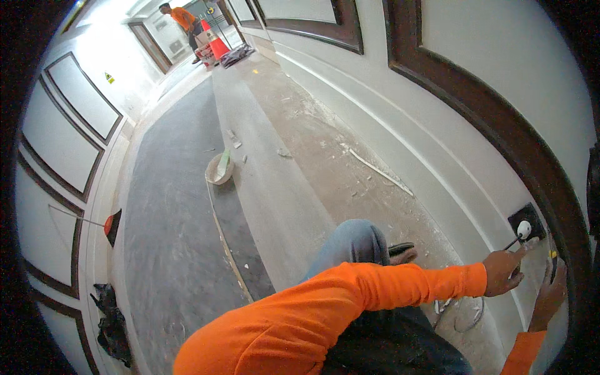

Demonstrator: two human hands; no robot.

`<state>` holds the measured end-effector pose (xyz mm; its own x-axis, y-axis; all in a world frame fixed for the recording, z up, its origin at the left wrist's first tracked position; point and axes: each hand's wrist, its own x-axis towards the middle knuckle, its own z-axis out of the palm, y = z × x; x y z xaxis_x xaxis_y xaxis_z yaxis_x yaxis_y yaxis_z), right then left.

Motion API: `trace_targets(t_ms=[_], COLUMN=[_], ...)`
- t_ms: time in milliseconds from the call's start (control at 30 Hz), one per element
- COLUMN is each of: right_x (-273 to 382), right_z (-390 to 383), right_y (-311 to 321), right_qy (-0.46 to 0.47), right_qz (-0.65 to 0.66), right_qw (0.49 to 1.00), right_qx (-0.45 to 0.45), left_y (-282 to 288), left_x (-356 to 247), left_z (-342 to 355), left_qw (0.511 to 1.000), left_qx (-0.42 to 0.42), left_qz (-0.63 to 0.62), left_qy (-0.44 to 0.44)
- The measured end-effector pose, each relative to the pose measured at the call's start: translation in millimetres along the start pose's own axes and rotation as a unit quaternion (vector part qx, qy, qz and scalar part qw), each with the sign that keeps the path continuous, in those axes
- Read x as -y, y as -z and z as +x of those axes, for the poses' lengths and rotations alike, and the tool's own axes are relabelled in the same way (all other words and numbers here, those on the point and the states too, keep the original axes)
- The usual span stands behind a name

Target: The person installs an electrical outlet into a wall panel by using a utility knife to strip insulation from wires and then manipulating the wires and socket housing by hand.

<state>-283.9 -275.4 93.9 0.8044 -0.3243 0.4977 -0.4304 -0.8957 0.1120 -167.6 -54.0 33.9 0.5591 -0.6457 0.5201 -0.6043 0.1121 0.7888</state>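
Observation:
At lower right, my left hand [503, 273] reaches to the white wall, index finger extended and other fingers curled, just below a round white fitting [524, 229] on a black square plate [517, 217] with a dark cable or rod. Whether it holds anything is unclear. My right hand [548, 294], beside it and lower, grips a slim dark tool [549, 270] with a yellow part near its top. Both arms wear orange sleeves.
A bucket [219, 176] with a green-handled tool sits mid-floor, near a long strip [228, 250]. A co-worker [181, 22] in orange stands far down the corridor by orange cones [219, 47]. Black plastic [111, 325] and a pole with red-and-black head [112, 226] lie along the left wall.

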Motion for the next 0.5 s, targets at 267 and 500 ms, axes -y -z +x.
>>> trace_targets(t_ms=[267,500], right_x=[18,41], right_z=[5,-2], right_y=[8,54], right_qy=[0.002,-0.036], right_qz=[0.104,0.043], right_qw=[0.994,0.996], right_qx=[-0.028,-0.065], left_y=[-9,38], left_x=[16,-25], left_z=[8,35], left_qw=[0.998,1.000], left_qx=[0.005,0.014], left_qz=[0.009,0.006], left_qy=[0.060,-0.013])
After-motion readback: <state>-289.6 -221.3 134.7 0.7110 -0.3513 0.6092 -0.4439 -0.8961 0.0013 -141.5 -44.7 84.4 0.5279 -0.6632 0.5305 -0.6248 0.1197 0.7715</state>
